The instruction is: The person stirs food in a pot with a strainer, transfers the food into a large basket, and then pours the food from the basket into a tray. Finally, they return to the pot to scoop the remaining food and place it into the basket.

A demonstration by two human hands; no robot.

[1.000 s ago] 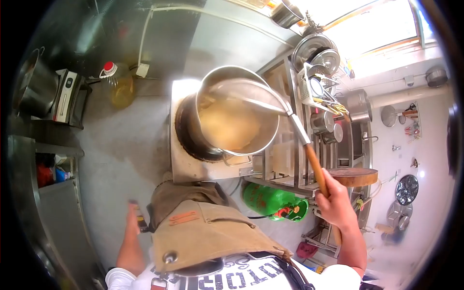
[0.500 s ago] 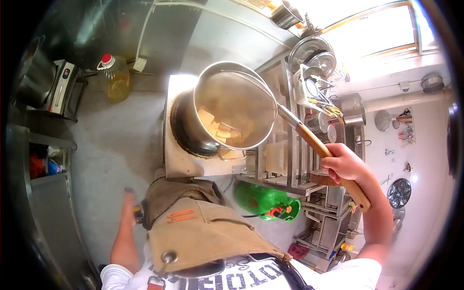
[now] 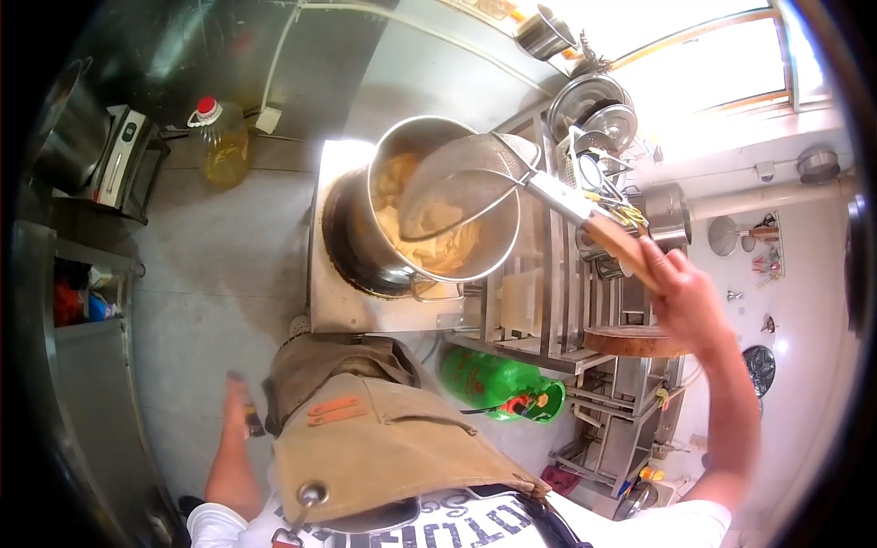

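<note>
Up comes the strainer (image 3: 461, 187) since half a second ago, its mesh bowl now tilted over the pot (image 3: 437, 212) rather than lying flat across the mouth; pale pieces sit in the mesh, and more of the same pale food shows in the pot beneath it; the right hand (image 3: 681, 297) has climbed higher and further right with it, and it is clenched around the wooden handle (image 3: 621, 245), fingers wrapped over the top; the metal shaft runs from that grip down-left to the strainer's rim, which hangs just above the pot's right edge; the pot itself sits on the burner (image 3: 343, 247) on a steel stand, same spot as before; the left hand (image 3: 239, 402) hangs low beside the tan apron (image 3: 384, 447), well apart from the pot, and it seems to have something small and dark at its fingers, though the view is too blurred there to tell whether it grips or not; off to the left an oil bottle (image 3: 219, 142) with a red cap stands on the floor; a green gas cylinder (image 3: 498, 384) lies below the stand; a round chopping block (image 3: 635, 342) rests on the rack just under the right wrist.
</note>
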